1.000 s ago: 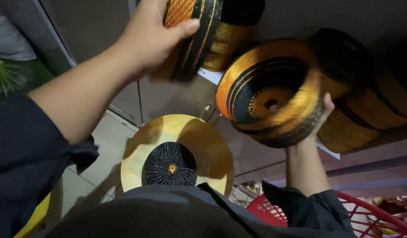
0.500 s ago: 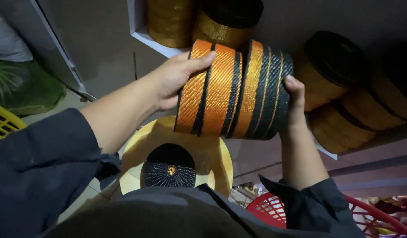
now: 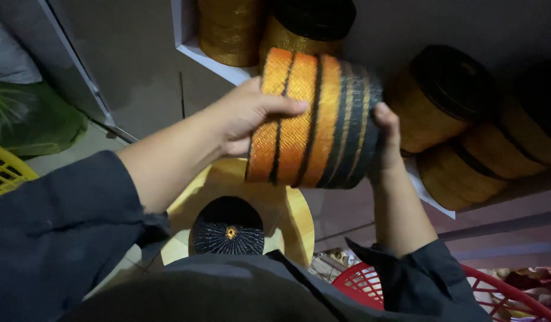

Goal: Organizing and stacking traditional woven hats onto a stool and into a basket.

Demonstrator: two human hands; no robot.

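I hold a sideways stack of round woven baskets point(image 3: 314, 122), orange with black bands, between both hands in front of a shelf. My left hand point(image 3: 248, 113) presses on the stack's left end. My right hand point(image 3: 386, 134) presses on its right end, where the pieces are mostly black. Below the stack a round yellow stool top point(image 3: 290, 217) carries one black woven disc point(image 3: 227, 229) with a small gold centre.
A white shelf point(image 3: 218, 65) holds more golden and black woven baskets point(image 3: 230, 30), others lying on their sides at the right point(image 3: 442, 95). A red plastic basket point(image 3: 502, 295) sits at the lower right, a yellow one point(image 3: 4, 173) at the left edge.
A second ago my hands held separate baskets apart, the left one raised high. They have since come together into one stack, which I have lowered slightly.
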